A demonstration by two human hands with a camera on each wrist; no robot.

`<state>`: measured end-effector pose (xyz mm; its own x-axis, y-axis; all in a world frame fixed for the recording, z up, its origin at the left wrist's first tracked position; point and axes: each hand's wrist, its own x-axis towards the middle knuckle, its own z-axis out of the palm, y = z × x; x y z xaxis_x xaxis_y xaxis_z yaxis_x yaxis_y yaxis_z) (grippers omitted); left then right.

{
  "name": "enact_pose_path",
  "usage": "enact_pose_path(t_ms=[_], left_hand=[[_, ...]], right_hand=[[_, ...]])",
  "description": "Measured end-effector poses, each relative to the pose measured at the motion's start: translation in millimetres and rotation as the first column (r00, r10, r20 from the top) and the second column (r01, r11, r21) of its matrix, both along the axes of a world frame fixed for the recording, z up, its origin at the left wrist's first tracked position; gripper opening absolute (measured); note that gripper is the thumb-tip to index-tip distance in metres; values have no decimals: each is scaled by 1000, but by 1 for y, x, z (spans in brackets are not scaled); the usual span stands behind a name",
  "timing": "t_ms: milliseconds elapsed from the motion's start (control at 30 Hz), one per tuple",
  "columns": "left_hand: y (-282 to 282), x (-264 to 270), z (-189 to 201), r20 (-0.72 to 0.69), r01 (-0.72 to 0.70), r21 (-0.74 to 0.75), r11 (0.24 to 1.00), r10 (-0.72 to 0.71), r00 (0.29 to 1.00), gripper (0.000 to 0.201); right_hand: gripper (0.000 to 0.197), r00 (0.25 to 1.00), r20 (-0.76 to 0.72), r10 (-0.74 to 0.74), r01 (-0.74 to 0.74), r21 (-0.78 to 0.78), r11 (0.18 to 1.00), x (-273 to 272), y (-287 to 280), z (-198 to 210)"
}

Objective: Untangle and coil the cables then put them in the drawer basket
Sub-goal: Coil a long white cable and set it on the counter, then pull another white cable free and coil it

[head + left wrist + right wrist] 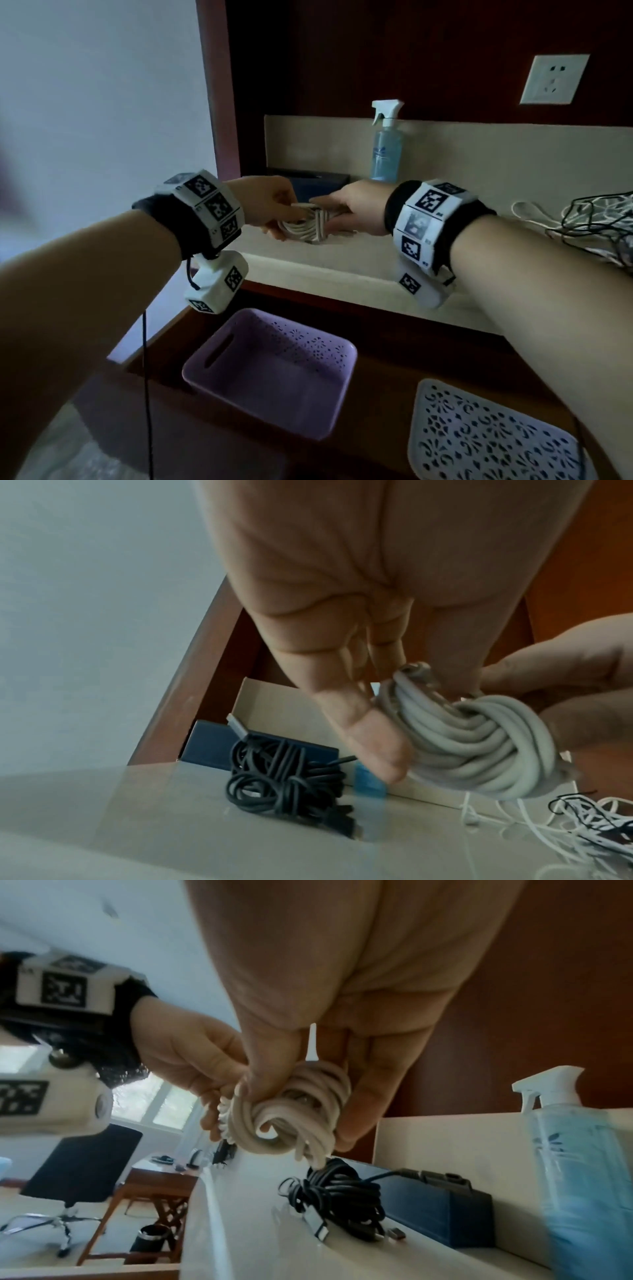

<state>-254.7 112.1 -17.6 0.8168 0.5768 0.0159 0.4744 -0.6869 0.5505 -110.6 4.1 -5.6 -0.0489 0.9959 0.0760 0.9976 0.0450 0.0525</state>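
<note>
I have both hands on one bundle: a thick white cable wound into a tight coil (310, 228), held in the air just above the pale beige countertop (342, 263). My left hand (270, 205) has its fingers curled round the left end of the coil, and my right hand (356, 209) pinches the right end, thumb on one side and fingers on the other. From the right wrist view a short white plug end (311, 1042) sticks up between my right fingers (373, 1096), and the wraps cross over the middle of the coil.

Under the hands, on the far left part of the countertop, lies a thin black cable already coiled into a loose bundle (287, 783), with a silver USB plug (316, 1229) at one end. It rests against a dark blue rectangular box (441, 1215).

Further right on the countertop sits a tangle of thin white and black cables (589, 226), well apart from the coil in my hands. A clear blue spray bottle with a white trigger (387, 144) stands upright at the far edge, near the backsplash.

Near me, below the countertop edge, the lilac perforated plastic basket (274, 370) sits in the open drawer, with nothing visible inside it. To its right is a white perforated plastic basket (486, 435), only partly in view.
</note>
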Motion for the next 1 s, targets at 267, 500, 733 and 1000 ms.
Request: enact_pose_path(t_ms=[267, 500, 733, 1000], left_hand=[[95, 17, -18, -73, 82, -58, 995, -86, 994, 11], [129, 20, -24, -7, 141, 10, 990, -141, 990, 21], [121, 18, -20, -55, 134, 28, 991, -132, 990, 27], [118, 18, -27, -58, 87, 129, 988, -80, 995, 40]], right_hand=[[41, 977, 151, -147, 172, -163, 972, -13, 90, -16], [36, 946, 28, -324, 325, -58, 944, -8, 108, -35], [19, 914, 41, -404, 406, -100, 908, -13, 117, -31], [25, 884, 76, -461, 467, -107, 878, -22, 115, -34]])
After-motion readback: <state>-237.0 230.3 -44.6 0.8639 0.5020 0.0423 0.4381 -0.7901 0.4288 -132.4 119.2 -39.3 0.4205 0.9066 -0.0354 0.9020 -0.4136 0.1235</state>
